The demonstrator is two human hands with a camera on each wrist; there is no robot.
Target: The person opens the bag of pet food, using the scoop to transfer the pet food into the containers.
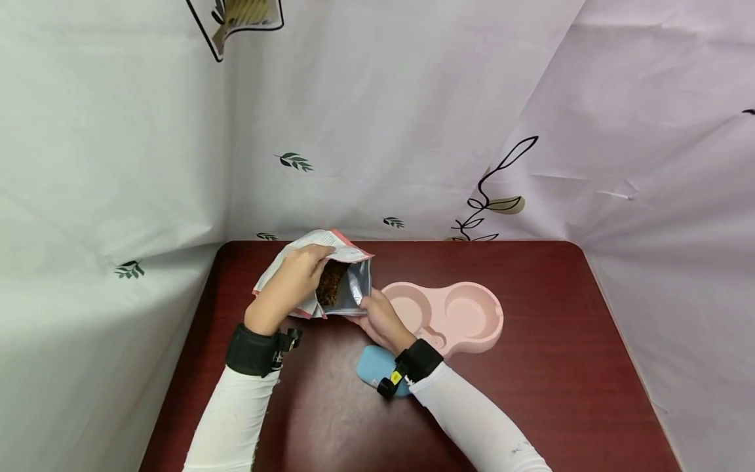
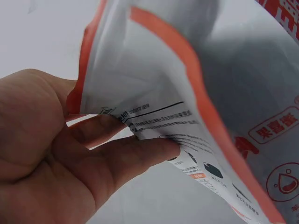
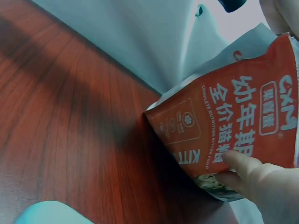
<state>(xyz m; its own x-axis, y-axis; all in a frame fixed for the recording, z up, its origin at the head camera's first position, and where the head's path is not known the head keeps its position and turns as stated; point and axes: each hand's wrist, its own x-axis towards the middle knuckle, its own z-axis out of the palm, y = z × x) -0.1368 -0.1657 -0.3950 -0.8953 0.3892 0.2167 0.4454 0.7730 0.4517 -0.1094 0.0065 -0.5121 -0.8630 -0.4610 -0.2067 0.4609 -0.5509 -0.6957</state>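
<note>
A kitten food bag is held tilted over the table's far left part, its mouth gaping to the right. Brown kibble shows inside against the silvery lining. My left hand grips the white printed panel; in the left wrist view the thumb and fingers of this hand pinch the bag's orange-edged side. On the other side, my right hand holds the bag near its mouth. The right wrist view shows its fingers against the orange front, which has white lettering.
A pink double-bowl feeder stands just right of my right hand. Partly under the right wrist, in the head view, lies a blue rounded object. White patterned cloth hangs behind and beside the dark red table.
</note>
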